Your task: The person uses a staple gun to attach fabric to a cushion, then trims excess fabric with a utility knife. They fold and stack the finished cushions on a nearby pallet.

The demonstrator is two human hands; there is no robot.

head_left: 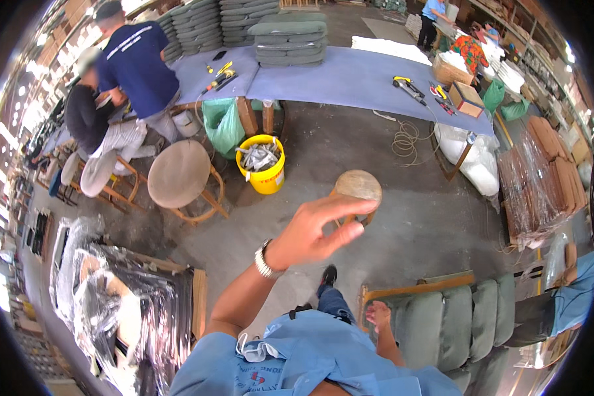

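My left hand (317,231), with a metal-banded watch (265,259) on the wrist, is raised in front of me. Its fingers stretch to the right, thumb apart, and nothing is in it. Beyond the fingertips stands a small round wooden stool (359,185), partly covered by the hand. Down at my right side hangs my right hand (379,317), its fingers loosely apart and holding nothing that I can see. Nearest to it are grey-green cushions (422,327) in a row beside a wooden edge; whether the hand touches them I cannot tell.
A long blue-covered table (350,76) carries stacked cushions (288,43) and hand tools (409,88). Before it stand a yellow bucket (265,178) of scraps and a padded stool (178,173). Plastic-wrapped goods (132,303) lie at left, wrapped brown cushions (541,178) at right. Several people work around.
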